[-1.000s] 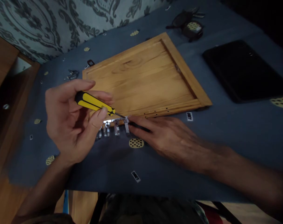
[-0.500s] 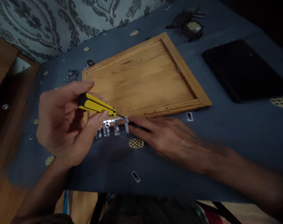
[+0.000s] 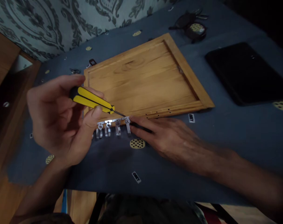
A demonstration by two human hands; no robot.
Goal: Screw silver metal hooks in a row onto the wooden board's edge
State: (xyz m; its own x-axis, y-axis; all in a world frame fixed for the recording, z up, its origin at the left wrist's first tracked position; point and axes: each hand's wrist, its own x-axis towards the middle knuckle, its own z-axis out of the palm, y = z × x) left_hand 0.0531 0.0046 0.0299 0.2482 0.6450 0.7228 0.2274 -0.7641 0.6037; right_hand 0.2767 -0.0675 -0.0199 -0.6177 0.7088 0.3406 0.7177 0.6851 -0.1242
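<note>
My left hand (image 3: 64, 121) is closed around a yellow and black screwdriver (image 3: 92, 99), mostly with thumb and fingertips. The thin shaft points down to the right, its tip at the rightmost hook of a silver metal hook rail (image 3: 109, 121). Several hooks hang from this rail, which lies along the near edge of a framed wooden panel (image 3: 141, 71). My right hand (image 3: 169, 137) presses its fingertips against the rail's right end, pinching there. A dark strip shows between its fingers; I cannot make out what it is.
Small dark holes run along the panel's near edge, right of my fingers. A black tablet-like slab (image 3: 246, 74) lies at the right. Dark items (image 3: 190, 26) sit at the back, and small metal pieces (image 3: 75, 71) lie left of the panel. A blue patterned cloth (image 3: 169, 186) covers the table.
My left hand has shifted slightly left, and the screwdriver has turned a little in its grip. The tip stays at the rightmost hook. My right hand keeps its place on the rail.
</note>
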